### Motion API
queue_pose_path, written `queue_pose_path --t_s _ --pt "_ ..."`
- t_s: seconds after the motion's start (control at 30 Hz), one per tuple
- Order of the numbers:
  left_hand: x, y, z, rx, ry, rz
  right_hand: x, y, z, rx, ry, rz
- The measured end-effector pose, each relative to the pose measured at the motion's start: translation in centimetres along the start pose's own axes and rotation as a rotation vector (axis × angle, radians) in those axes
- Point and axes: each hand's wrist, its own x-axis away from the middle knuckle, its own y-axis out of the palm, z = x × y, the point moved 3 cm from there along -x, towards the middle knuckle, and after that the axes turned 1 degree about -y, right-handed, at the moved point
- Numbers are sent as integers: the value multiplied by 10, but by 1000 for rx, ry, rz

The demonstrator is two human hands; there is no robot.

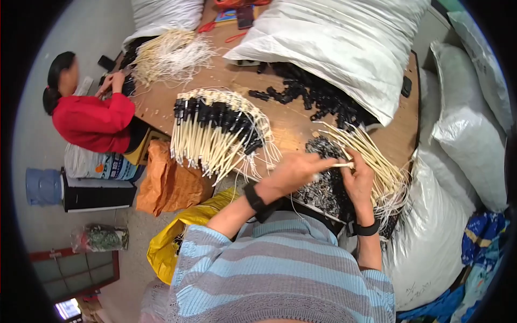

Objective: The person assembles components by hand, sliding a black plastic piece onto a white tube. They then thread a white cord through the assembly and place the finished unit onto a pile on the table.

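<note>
My left hand (291, 171) is closed, its fingers pinched at one end of a thin cream tube or sleeved wire (342, 164). My right hand (360, 182) grips the same piece between thumb and fingers. Both hands hover over a heap of small shiny metal and black parts (318, 196) at the table's front edge. Beside my right hand lies a bundle of long cream sleeved wires (377, 156) with loose white ends. Left of my left hand, many black sockets with cream sleeves (215, 129) lie fanned out in a row.
A large white woven sack (334, 37) spills black plastic sockets (301, 89) onto the brown table (237, 75). Full white sacks (468, 118) crowd the right side. At the left, a person in red (94, 121) works by another wire heap (172, 56). Orange (169, 180) and yellow (161, 247) bags stand below.
</note>
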Motion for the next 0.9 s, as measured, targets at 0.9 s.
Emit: queue_pose_path --t_s 0.9 --pt "28 20 -33 77 -501 -124 23 23 -20 -23 -115 81"
